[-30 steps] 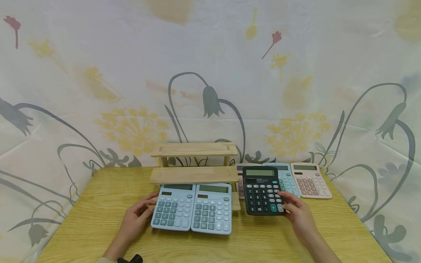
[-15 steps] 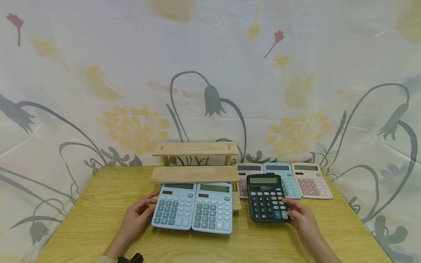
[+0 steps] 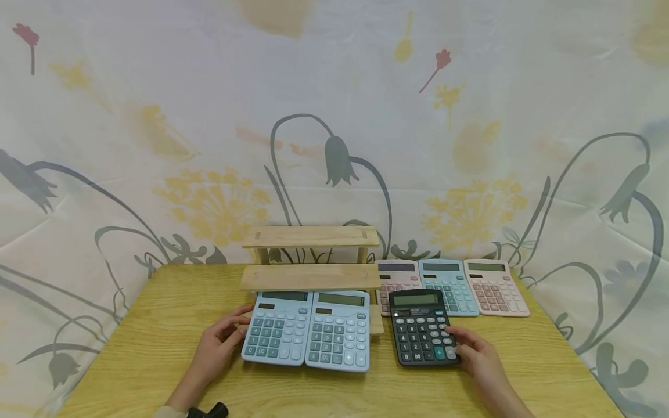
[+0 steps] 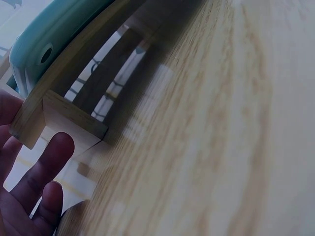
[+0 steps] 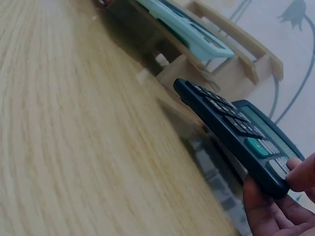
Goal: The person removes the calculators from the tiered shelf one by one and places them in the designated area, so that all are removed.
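Note:
My right hand (image 3: 482, 355) pinches the lower right corner of a black calculator (image 3: 420, 312), thumb on top and fingers below. The right wrist view shows this black calculator (image 5: 221, 129) tilted and raised off the table. My left hand (image 3: 219, 342) lies at the left end of a wooden shelf rack (image 3: 310, 277), beside a light blue calculator (image 3: 274, 331). In the left wrist view, its fingers (image 4: 56, 155) are loosely bent near the rack's end; their exact contact is partly out of frame. A second light blue calculator (image 3: 337, 334) leans right beside the first on the rack's lowest tier.
Behind the black calculator, a pink calculator (image 3: 398, 271), a blue calculator (image 3: 450, 281) and another pink calculator (image 3: 491, 290) stand in a row near the wall. A patterned cloth (image 3: 334, 75) hangs behind the wooden table (image 3: 172, 313).
My right hand has brought the black calculator down toward the table's front and, most recently, slightly left, uncovering more of the row behind. My left hand and the rack stay put.

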The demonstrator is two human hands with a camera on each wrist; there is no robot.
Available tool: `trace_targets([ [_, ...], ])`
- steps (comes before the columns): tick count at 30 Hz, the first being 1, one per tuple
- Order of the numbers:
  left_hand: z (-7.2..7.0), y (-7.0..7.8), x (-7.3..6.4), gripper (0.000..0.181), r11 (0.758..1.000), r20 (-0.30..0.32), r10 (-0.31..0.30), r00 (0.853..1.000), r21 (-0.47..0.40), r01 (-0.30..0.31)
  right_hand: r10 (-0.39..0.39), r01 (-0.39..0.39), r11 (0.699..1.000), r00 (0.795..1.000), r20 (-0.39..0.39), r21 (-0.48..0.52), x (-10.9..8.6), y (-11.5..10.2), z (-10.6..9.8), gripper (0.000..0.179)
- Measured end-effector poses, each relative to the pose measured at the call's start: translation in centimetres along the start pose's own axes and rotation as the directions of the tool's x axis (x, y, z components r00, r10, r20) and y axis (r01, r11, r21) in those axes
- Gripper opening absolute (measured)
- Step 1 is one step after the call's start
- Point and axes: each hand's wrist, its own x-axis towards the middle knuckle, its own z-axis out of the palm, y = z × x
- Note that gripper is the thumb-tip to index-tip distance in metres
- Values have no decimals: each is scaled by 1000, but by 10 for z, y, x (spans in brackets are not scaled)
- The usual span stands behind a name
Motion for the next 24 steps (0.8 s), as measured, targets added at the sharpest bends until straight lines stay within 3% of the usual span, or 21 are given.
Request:
trace_targets([
  [6, -1, -1, 1, 12, 1000, -4, 18, 1000, -1, -18, 14, -14, 1000, 1000, 5, -19, 2, 3, 3, 44],
  [12, 0, -1, 1, 11, 1000, -3, 14, 1000, -9, -14, 11, -8, 994, 1000, 21, -109, 2, 6, 6, 44],
  [24, 0, 1, 0, 11, 1000, -11, 12, 1000, 7, -12, -85, 77, 961, 996, -20, -266, -3, 11, 14, 41],
])
